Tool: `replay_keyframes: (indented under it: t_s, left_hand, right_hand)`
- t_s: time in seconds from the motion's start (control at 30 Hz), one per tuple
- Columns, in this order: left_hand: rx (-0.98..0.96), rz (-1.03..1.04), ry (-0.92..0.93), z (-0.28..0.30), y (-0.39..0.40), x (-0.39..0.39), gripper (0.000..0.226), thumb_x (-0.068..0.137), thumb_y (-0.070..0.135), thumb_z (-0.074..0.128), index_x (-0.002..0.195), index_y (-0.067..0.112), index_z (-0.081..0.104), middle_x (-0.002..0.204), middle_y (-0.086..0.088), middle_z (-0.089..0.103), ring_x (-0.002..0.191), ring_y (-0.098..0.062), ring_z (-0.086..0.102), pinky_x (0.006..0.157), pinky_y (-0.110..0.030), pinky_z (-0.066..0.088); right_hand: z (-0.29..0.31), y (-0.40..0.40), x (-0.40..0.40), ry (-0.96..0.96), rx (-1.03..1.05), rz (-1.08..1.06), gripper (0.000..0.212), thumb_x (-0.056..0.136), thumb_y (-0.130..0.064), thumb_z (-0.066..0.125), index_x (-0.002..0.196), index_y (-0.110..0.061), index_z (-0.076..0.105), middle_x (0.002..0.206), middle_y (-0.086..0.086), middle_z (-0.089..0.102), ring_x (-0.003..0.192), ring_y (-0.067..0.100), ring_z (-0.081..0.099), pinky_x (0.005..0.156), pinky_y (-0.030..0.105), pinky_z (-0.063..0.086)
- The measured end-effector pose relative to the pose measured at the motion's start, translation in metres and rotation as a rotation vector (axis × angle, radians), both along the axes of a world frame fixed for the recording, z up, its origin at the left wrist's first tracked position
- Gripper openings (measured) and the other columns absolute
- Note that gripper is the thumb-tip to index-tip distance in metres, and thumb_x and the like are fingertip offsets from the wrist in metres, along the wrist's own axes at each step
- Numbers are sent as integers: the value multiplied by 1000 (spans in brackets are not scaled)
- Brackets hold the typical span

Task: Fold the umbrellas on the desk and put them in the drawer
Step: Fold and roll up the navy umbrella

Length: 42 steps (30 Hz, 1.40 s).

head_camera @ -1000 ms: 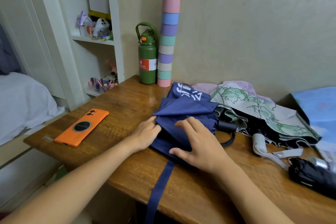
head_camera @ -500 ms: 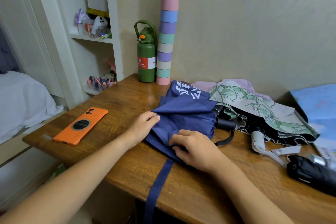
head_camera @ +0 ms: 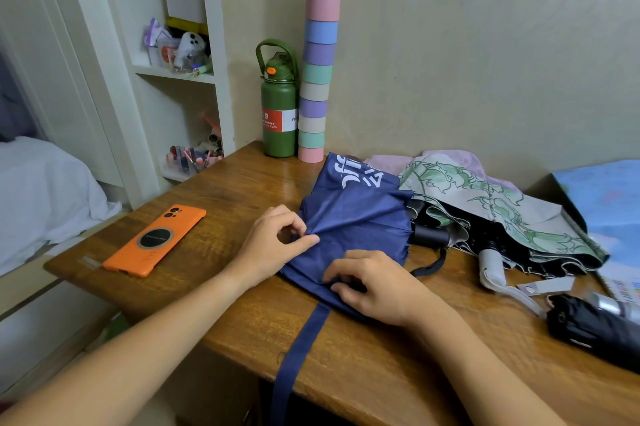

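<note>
This was a bedroom in a home. A bed (head_camera: 41, 190) with pale, rumpled bedding stood just left of a wooden surface (head_camera: 242, 193) pushed against a plain beige wall. White built-in shelves (head_camera: 173, 71) held boxes, a small plush toy and cosmetics. A green flask (head_camera: 279, 107) and a stack of pastel cups (head_camera: 317, 79) stood by the wall, an orange phone (head_camera: 156, 240) lay near the surface's edge, and umbrellas (head_camera: 485, 211) were heaped on it.

Head view, seemingly close, downward

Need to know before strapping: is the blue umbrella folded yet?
Not yet: blue umbrella collapsed, cloth loose, strap hanging off the desk.
</note>
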<state>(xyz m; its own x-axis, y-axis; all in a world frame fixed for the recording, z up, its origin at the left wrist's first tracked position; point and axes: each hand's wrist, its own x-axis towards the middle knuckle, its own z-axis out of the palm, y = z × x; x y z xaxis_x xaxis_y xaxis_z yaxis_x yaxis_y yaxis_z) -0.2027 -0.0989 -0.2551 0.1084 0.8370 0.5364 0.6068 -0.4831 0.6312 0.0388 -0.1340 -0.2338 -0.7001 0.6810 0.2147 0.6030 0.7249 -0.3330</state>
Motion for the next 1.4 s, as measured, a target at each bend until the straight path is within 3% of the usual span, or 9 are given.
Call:
replay_keyframes:
  t_s: [0.23, 0.4, 0.53, 0.67, 0.8, 0.9, 1.0, 1.17, 1.4]
  left_hand:
    - [-49, -94, 152, -1, -1, 2, 39, 87, 35, 65, 125, 30, 75, 115, 14, 65, 116, -8, 50, 104, -11, 34]
    - [-132, -58, 301, -7, 1, 8, 50, 84, 47, 45, 124, 32, 73, 123, 7, 59, 121, -15, 48, 108, -42, 41]
    - [-140, -56, 312, -5, -1, 11, 49, 88, 53, 45, 126, 32, 66, 124, 11, 57, 121, -10, 48, 107, -42, 42]
    - [-175, -48, 317, -2, -2, 10, 58, 86, 58, 44, 131, 26, 64, 121, 9, 56, 115, -11, 48, 104, -39, 43]
    - [-197, -57, 378, -3, -1, 10, 56, 87, 55, 47, 131, 24, 63, 123, 8, 52, 115, -11, 45, 103, -34, 41]
    - [-303, -77, 215, -2, 5, 6, 44, 88, 38, 50, 122, 14, 66, 122, 7, 56, 115, -11, 48, 102, -30, 39]
    - [-429, -87, -103, 1, 10, 3, 64, 79, 52, 40, 109, 2, 67, 120, -5, 63, 118, -21, 55, 108, -40, 40]
    - [-549, -99, -360, 3, 8, 4, 72, 88, 71, 45, 122, 12, 69, 122, 4, 71, 120, -9, 61, 109, -27, 40]
    - [-581, -61, -490, 1, 13, 5, 45, 110, 39, 37, 142, 14, 56, 136, 5, 62, 126, -3, 55, 103, -11, 36]
  right_hand:
    - [3, -2, 2, 48, -31, 36, 32, 98, -55, 52, 112, -36, 74, 93, -10, 66, 87, 6, 61, 81, 36, 52]
    - [3, 0, 4, 104, 10, 10, 35, 100, -52, 52, 99, -27, 75, 87, -10, 68, 81, 7, 62, 75, 40, 51]
    - [2, 9, 9, 299, 268, -197, 14, 91, -27, 64, 104, -27, 68, 98, -11, 55, 87, 11, 59, 76, 40, 53]
    - [11, 17, 17, 395, 549, -418, 52, 84, -16, 75, 134, -18, 61, 135, 7, 52, 124, 29, 51, 104, 45, 45]
    - [8, 23, 19, 619, 116, -577, 87, 87, -41, 77, 159, -32, 29, 162, -5, 29, 151, 14, 25, 125, 37, 22]
    - [9, 31, 35, 701, -88, -496, 95, 80, -49, 82, 158, -37, 28, 146, -13, 48, 137, 5, 44, 118, 42, 36]
    - [0, 35, 50, 323, 174, -389, 92, 72, -65, 73, 153, -47, 33, 145, -7, 43, 136, 15, 41, 114, 44, 30]
    - [-7, 34, 37, 194, 463, -299, 17, 81, -39, 70, 98, -36, 71, 123, -6, 56, 115, 23, 53, 101, 41, 33]
    - [7, 8, 16, 190, -3, -34, 17, 87, -22, 69, 87, -29, 53, 78, -14, 59, 72, 7, 56, 66, 19, 42]
